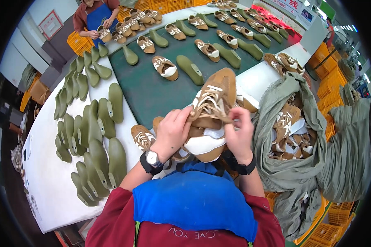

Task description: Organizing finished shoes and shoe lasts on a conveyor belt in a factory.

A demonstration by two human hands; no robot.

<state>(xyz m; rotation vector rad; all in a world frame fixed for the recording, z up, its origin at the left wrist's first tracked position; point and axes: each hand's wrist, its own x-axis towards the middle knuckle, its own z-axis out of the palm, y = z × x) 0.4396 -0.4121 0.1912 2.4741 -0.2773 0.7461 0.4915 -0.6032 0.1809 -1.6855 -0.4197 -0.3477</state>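
A brown suede sneaker (223, 84) with white trim and a white heel is in front of my chest, its toe pointing away from me. My left hand (172, 132) is closed on the left side of its opening, beside the pale crisscrossed laces. My right hand (240, 132), slightly blurred, has its fingertips pinched at a brown shoelace (223, 119) pulled out to the right. Behind my left hand, another brown sneaker (142, 137) is partly hidden. More of a similar shoe (246, 101) shows behind the held one.
Green shoe lasts (95, 119) stand in rows on the white table (45, 164) at left. The dark green belt (144, 99) ahead carries sneakers paired with lasts. At right, a cloth-lined container (268, 164) holds sneakers, near yellow crates (332, 228). A person (95, 18) handles a shoe at the far left.
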